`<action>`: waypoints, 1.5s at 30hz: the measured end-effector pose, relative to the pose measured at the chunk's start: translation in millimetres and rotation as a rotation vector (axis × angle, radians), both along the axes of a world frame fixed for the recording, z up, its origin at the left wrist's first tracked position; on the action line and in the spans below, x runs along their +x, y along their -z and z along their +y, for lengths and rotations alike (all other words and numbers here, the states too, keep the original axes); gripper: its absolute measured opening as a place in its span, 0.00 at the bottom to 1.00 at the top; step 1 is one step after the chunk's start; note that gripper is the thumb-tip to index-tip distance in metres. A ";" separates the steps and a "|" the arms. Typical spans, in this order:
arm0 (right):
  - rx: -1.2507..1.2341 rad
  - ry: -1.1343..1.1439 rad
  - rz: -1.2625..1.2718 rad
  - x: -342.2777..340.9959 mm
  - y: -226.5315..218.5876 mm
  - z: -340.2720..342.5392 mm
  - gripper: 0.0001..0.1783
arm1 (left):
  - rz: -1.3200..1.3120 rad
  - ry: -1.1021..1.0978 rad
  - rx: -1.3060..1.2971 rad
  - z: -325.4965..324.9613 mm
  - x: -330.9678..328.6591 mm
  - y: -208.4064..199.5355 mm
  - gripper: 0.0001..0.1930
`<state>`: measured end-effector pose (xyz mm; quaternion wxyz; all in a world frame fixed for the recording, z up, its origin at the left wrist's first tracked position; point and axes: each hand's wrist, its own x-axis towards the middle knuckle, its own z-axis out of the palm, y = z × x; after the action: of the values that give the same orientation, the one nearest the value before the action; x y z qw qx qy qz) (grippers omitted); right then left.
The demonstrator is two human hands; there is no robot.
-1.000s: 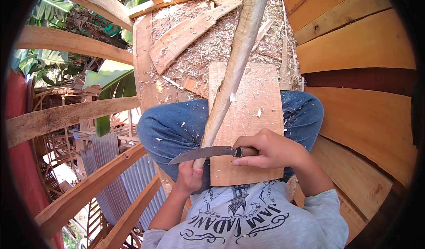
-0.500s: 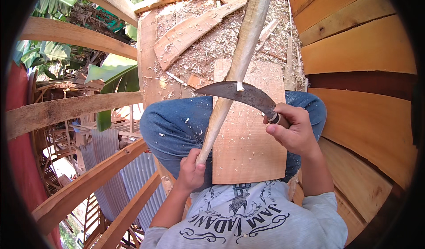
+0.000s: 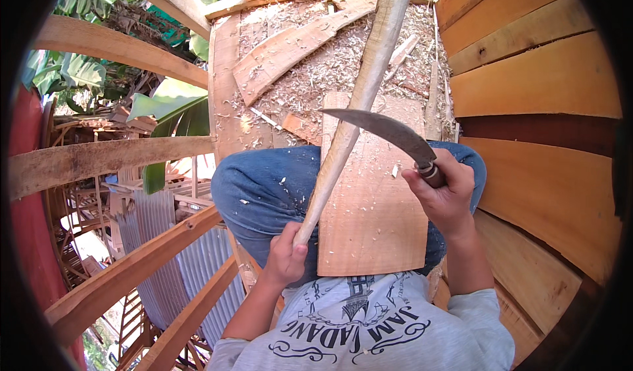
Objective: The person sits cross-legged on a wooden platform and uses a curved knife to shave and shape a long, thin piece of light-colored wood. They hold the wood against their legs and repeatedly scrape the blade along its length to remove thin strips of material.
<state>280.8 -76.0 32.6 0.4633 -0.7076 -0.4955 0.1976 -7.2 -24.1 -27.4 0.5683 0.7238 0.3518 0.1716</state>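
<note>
My left hand (image 3: 288,256) is wrapped round the near end of a long, pale wooden pole (image 3: 346,134), which slants up and away past the top of the view. In my right hand (image 3: 445,190) is the handle of a sickle (image 3: 389,132) with a dark curved blade. The blade's tip points left and overlaps the pole in the view; whether it touches the wood I cannot tell. Beneath both lies a flat wooden board (image 3: 372,229) across my lap, sprinkled with small chips.
Wood shavings (image 3: 310,68) cover the floor ahead, around a tapered plank (image 3: 290,55). Plank walling (image 3: 534,94) rises close on the right. Open wooden rails (image 3: 112,163) run along the left, with corrugated sheets (image 3: 204,272) below and a banana leaf (image 3: 173,107) poking in.
The sickle has moved right and its blade has tilted, its tip now higher. The curl of wood at the blade has gone from the pole, and a chip lies on the board.
</note>
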 end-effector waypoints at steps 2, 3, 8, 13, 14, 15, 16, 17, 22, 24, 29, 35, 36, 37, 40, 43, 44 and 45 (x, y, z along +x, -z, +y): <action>-0.069 0.002 0.218 2.2 1.2 -3.5 0.11 | -0.001 0.019 -0.005 0.3 -1.7 1.0 0.23; -0.096 -0.101 0.255 0.8 -0.7 -3.5 0.11 | -0.002 0.014 -0.003 -0.2 -2.1 1.0 0.23; -0.367 -0.623 0.316 -12.3 -10.8 -0.1 0.12 | -0.017 0.032 0.120 -0.3 -2.3 8.1 0.23; -0.223 -0.118 0.501 16.2 0.8 -3.4 0.11 | 0.028 0.002 0.004 -3.2 -2.7 0.5 0.24; -0.257 -0.146 0.587 9.6 -2.6 -2.7 0.11 | 0.027 0.012 0.008 -1.0 0.0 1.4 0.24; -0.289 -0.176 0.671 -2.5 -7.0 -1.9 0.11 | 0.015 0.024 0.034 -0.7 0.2 2.3 0.24; -0.360 -0.264 0.814 -12.4 -10.8 -4.9 0.11 | 0.003 0.037 0.060 -2.1 -1.1 3.5 0.23; -0.386 -0.549 0.455 -16.2 -5.6 -4.8 0.11 | -0.008 0.045 0.080 -3.8 -1.5 4.3 0.23; -0.129 -0.105 0.834 7.0 3.6 -5.6 0.09 | 0.018 0.006 0.035 -5.1 -1.1 0.1 0.22; -0.216 -0.244 0.694 -0.8 2.8 -10.0 0.09 | 0.029 0.026 0.047 -3.4 -0.5 2.9 0.22; -0.144 -0.278 0.623 -7.6 8.6 -6.7 0.13 | -0.007 0.020 0.051 -4.1 -1.5 2.3 0.23; -0.032 -0.098 1.007 -7.9 9.7 -12.7 0.16 | -0.048 0.016 0.044 -2.6 -3.1 4.9 0.23; -0.064 -0.115 0.927 -8.3 10.5 -14.5 0.15 | -0.032 0.010 -0.001 0.4 -4.3 1.5 0.23; -0.096 -0.131 0.847 -8.0 10.6 -16.3 0.13 | -0.016 0.005 -0.047 2.6 -3.6 -1.7 0.22; 0.039 -0.004 1.047 -11.7 14.7 -20.4 0.11 | -0.016 0.009 -0.039 -0.6 -1.6 0.0 0.21; 0.000 0.032 0.917 -20.5 14.9 -24.0 0.09 | -0.007 -0.006 0.010 -1.2 -1.0 0.0 0.20; -0.052 0.030 0.848 -25.4 13.5 -26.7 0.10 | -0.010 -0.015 0.021 -2.7 1.4 0.1 0.20; -0.069 -0.054 0.674 -25.4 13.3 -27.6 0.10 | -0.001 -0.016 0.026 -2.5 2.8 -1.6 0.20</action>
<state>255.4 -103.5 19.4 0.5715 -0.6044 -0.3262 0.4490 -4.4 -26.6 -25.8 0.5575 0.7282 0.3552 0.1811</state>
